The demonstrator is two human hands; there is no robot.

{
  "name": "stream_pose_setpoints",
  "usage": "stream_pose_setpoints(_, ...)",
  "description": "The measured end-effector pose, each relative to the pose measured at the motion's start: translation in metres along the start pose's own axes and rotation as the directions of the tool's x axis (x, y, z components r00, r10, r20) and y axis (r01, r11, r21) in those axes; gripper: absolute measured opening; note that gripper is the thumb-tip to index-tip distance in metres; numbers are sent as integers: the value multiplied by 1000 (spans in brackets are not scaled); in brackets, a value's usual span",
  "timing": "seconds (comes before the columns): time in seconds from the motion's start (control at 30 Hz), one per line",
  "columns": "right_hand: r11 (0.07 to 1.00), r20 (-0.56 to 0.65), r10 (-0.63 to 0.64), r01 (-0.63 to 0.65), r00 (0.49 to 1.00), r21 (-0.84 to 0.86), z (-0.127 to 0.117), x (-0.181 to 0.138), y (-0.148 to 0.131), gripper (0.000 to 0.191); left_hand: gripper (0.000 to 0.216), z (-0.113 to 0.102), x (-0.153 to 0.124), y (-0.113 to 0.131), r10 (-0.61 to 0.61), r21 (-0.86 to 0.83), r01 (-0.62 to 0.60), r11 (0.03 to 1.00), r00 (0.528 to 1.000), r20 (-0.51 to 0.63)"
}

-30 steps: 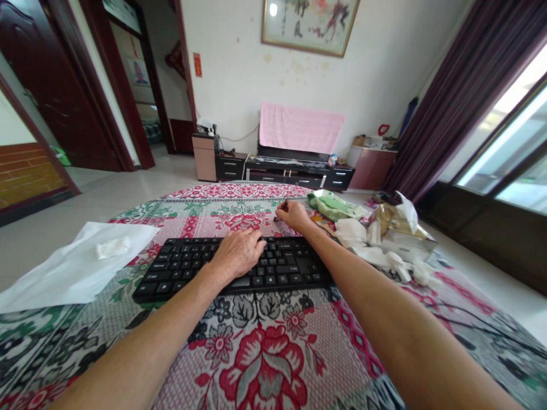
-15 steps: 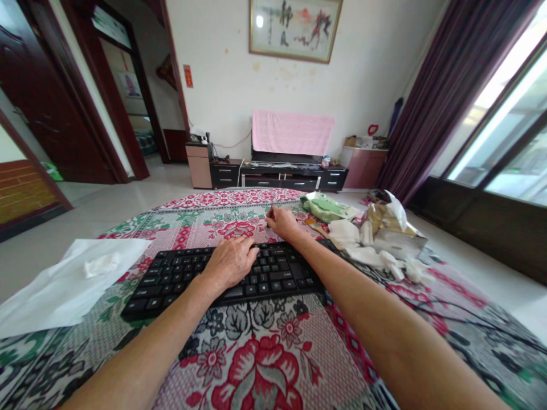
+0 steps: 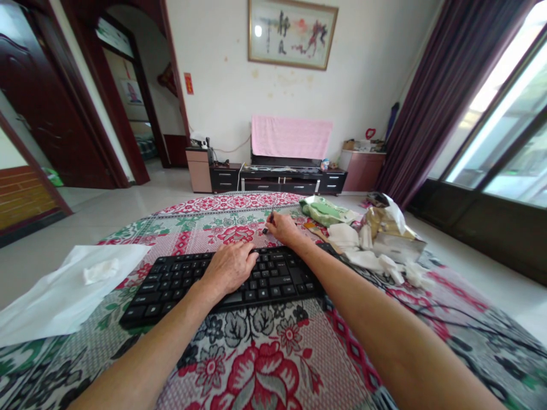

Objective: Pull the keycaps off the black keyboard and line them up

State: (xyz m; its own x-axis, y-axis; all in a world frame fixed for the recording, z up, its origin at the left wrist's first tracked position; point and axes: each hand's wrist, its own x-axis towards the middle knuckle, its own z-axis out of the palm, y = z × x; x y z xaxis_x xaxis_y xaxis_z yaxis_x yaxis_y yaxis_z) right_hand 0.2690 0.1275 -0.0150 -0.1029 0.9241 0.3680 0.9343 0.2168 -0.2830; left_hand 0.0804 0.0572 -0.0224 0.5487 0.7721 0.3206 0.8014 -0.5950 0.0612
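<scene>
A black keyboard [image 3: 273, 279] lies across the patterned tablecloth in front of me, its front edge towards me. My left hand [image 3: 233, 265] rests flat over its middle keys, fingers stretched towards the far edge. Beyond that far edge, my right hand [image 3: 282, 229] is closed low over the cloth. Its fingers pinch a slim dark tool [image 3: 272, 216] with a thin end pointing up; its exact kind is too small to tell. Just left of those fingertips sits a small black piece [image 3: 265, 231] that looks like a keycap.
White paper [image 3: 77, 290] with a crumpled tissue [image 3: 101, 271] lies at the left. To the right are a green packet [image 3: 325, 210], a flat wooden-coloured tool [image 3: 316, 230], white cloths [image 3: 344, 236], a gold-and-white tissue pack [image 3: 391, 233] and black cables [image 3: 465, 319].
The view has tilted up slightly. My right hand has shifted a little, and the small black piece now shows more clearly beside its fingertips. My left hand stays on the keyboard.
</scene>
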Motion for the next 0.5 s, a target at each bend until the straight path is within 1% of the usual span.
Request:
stream_pose_setpoints(0.1,999,-21,23,-22,1000,50,-1,0,0,15,33,0,0,0,-2,0,2,1000,1000,4)
stream_pose_setpoints(0.17,990,-37,56,-50,998,135,-2,2,2,13,33,-1,0,0,-11,2,11,1000,1000,12)
stream_pose_setpoints(0.27,950,-59,120,-97,991,298,-5,6,12,11,32,-2,0,1,-18,0,18,1000,1000,18)
stream_pose_setpoints(0.4,901,-132,196,-125,972,415,-13,9,24,12,33,-3,-1,1,-6,-10,7,1000,1000,6)
stream_pose_setpoints(0.43,882,-130,204,-124,970,454,-15,8,24,12,33,-3,-1,1,-3,-14,3,1000,1000,2)
stream_pose_setpoints(0.5,829,-80,184,-111,980,548,-20,2,20,13,33,-3,-2,1,0,-24,0,1000,1000,-3)
